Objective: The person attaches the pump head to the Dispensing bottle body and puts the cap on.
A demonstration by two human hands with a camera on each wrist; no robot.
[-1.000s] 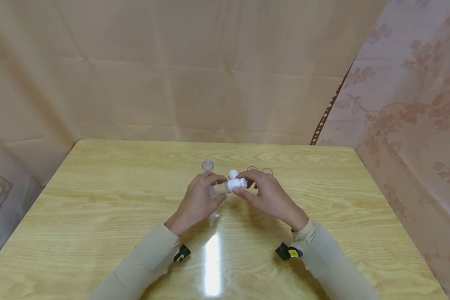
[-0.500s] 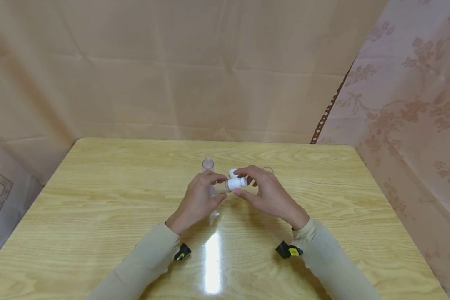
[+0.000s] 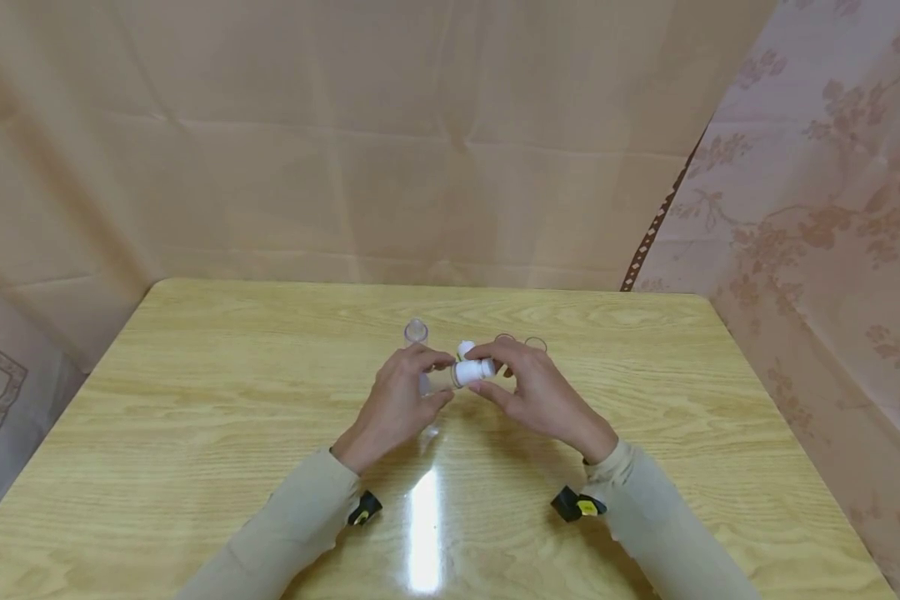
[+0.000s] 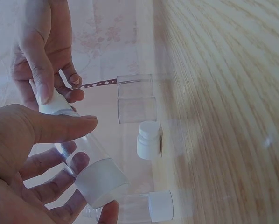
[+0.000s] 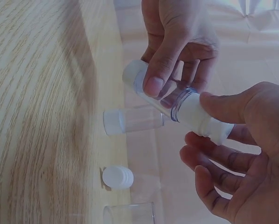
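Near the middle of the table my left hand [image 3: 401, 392] grips the clear body [image 5: 167, 103] of a small cylindrical bottle, thumb on one side and fingers on the other. The bottle lies tilted in the air, its white base [image 4: 102, 181] toward my left. My right hand [image 3: 534, 385] pinches the white pump-like top [image 5: 194, 112] at the other end, thumb against its wide collar and fingers beneath. This top sits on the bottle's mouth; whether it is fully tight cannot be told. The left palm hides part of the body in the head view.
Behind the hands a second clear bottle [image 5: 142, 119] with a white base stands upright. Beside it is a loose white top [image 4: 149, 141]. Farther right stand two clear cylindrical covers, a nearer cover [image 4: 137, 110] and another cover [image 4: 135, 86]. A curtain [image 3: 420, 167] hangs behind the wooden table [image 3: 195, 400].
My right hand's fingers have shifted slightly around the white top. The left hand and the bottle stay nearly in place.
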